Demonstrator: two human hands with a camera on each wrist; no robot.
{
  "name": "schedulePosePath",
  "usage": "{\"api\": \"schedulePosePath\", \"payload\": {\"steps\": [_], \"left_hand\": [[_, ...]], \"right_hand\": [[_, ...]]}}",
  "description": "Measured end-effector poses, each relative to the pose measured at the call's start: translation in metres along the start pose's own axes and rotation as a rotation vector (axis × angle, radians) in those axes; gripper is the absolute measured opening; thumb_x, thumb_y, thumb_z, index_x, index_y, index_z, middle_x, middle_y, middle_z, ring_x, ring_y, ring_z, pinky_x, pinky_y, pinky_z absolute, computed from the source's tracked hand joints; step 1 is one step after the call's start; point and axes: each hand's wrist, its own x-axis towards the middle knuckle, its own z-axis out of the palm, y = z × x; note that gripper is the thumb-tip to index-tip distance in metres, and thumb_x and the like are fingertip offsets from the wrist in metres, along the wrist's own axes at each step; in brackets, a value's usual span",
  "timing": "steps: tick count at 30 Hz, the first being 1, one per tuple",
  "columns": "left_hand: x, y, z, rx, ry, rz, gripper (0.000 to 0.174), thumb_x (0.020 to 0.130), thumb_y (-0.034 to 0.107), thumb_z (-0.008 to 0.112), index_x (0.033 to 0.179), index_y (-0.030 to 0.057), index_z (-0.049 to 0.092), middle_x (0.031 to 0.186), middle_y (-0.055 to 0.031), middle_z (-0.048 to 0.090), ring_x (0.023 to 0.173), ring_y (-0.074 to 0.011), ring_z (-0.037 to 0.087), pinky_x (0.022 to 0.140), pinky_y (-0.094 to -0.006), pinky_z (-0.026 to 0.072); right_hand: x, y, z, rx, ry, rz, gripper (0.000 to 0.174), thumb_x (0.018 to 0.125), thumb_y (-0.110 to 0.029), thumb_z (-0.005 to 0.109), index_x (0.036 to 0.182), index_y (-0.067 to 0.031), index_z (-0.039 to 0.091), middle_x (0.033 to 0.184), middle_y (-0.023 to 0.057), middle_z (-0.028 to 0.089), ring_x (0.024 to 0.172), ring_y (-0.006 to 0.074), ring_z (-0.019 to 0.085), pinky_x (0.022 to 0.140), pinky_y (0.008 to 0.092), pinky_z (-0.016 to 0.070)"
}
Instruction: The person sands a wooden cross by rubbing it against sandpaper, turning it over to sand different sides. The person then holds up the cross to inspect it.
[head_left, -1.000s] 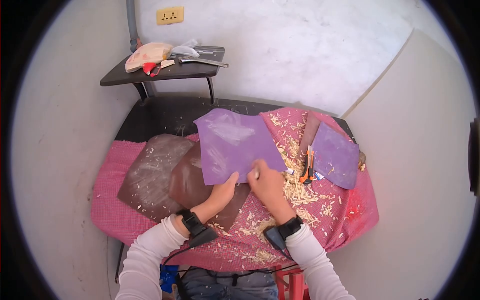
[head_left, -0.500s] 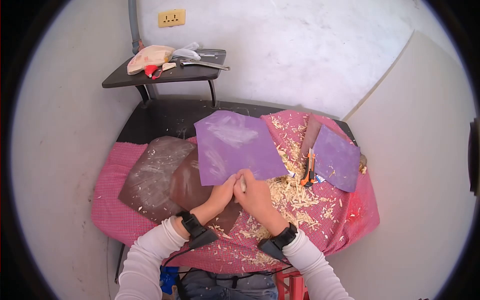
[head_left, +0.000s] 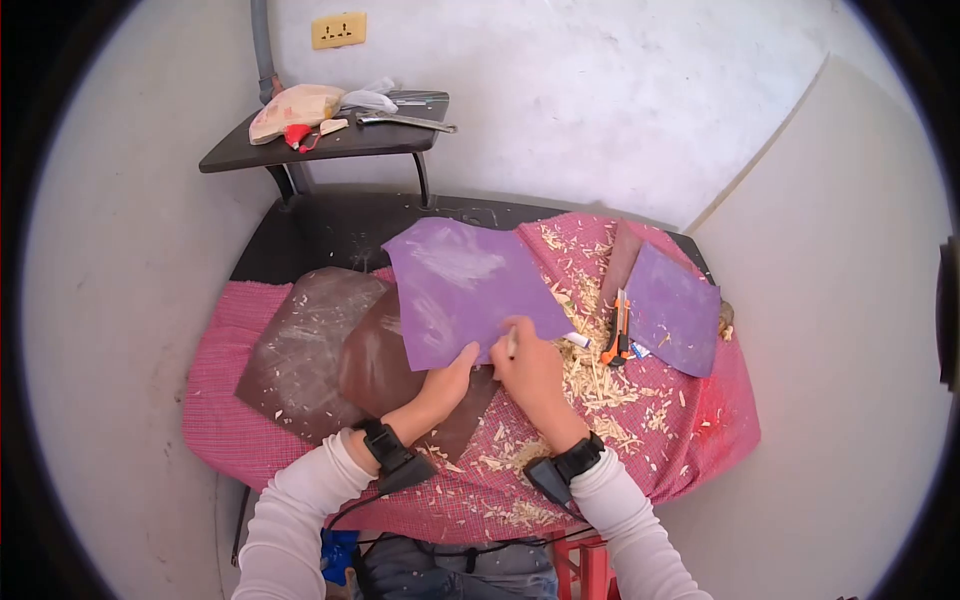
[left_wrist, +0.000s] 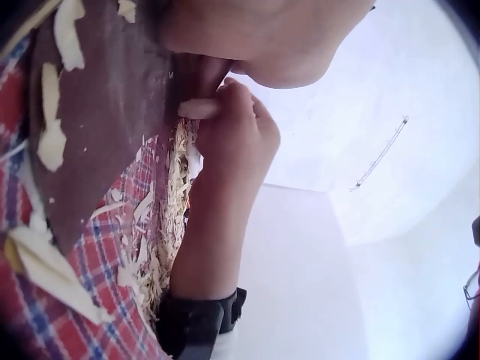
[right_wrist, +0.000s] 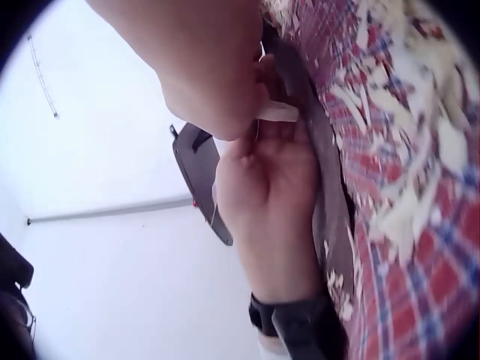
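Observation:
A purple sheet (head_left: 470, 285) with whitish streaks lies over brown sheets (head_left: 300, 350) on the cloth. At its lower edge my left hand (head_left: 445, 388) grips it, thumb on top and fingers underneath. My right hand (head_left: 532, 378), just to the right, pinches a small pale piece (head_left: 512, 342) over the sheet's lower part. In the right wrist view the pale piece (right_wrist: 277, 112) sticks out of the right fingers, above the upturned left palm (right_wrist: 266, 191). The contact between piece and sheet is hidden.
Pale shavings (head_left: 595, 385) cover the pink checked cloth (head_left: 235, 375). To the right lie an orange-black cutter (head_left: 616, 335) and another purple sheet (head_left: 675, 310). A raised black shelf (head_left: 370, 145) at the back left bears a bag (head_left: 297, 112) and a wrench (head_left: 405, 122).
Half a second ago my right hand was against the left; it has moved right and slightly up with the pale piece, back near its earlier place. The left hand has hardly moved.

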Motion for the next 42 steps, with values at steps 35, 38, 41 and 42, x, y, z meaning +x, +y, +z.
{"api": "schedulePosePath", "payload": {"steps": [35,38,41,42], "left_hand": [[0.0,0.001,-0.002,0.022,-0.017,0.007,0.034,0.093,0.018,0.053,0.118,-0.0043,0.054,0.113,-0.0111,0.059,0.106,-0.0202,0.054,0.093,-0.0329,0.0411],[0.001,0.0,-0.003,0.047,-0.024,0.025,0.035,0.093,0.018,0.053,0.119,-0.005,0.053,0.114,-0.0122,0.058,0.107,-0.0213,0.054,0.094,-0.0335,0.0404],[0.006,-0.004,-0.009,0.057,-0.031,0.034,0.035,0.093,0.017,0.052,0.119,-0.0057,0.052,0.116,-0.0134,0.057,0.109,-0.0223,0.053,0.096,-0.0338,0.0394],[0.006,-0.005,-0.01,0.055,-0.033,0.026,0.036,0.093,0.017,0.052,0.12,-0.0059,0.052,0.118,-0.0138,0.057,0.11,-0.0226,0.052,0.096,-0.0338,0.0391]], "right_hand": [[0.008,0.012,-0.003,0.034,0.029,0.062,0.019,0.089,-0.024,0.055,0.095,-0.0058,0.052,0.064,0.0201,0.062,0.061,0.041,0.062,0.057,0.0506,0.0468],[0.003,0.007,-0.001,-0.082,0.003,0.019,0.02,0.089,-0.026,0.055,0.093,-0.006,0.052,0.065,0.0198,0.062,0.063,0.0407,0.062,0.057,0.05,0.0472],[-0.005,-0.014,-0.001,-0.101,-0.047,-0.033,0.02,0.09,-0.026,0.056,0.091,-0.0066,0.055,0.064,0.0181,0.062,0.06,0.0387,0.062,0.056,0.0452,0.0481],[-0.003,-0.011,0.0,-0.043,-0.056,-0.009,0.02,0.09,-0.026,0.056,0.091,-0.0065,0.055,0.064,0.018,0.062,0.06,0.039,0.062,0.056,0.0457,0.0479]]}}
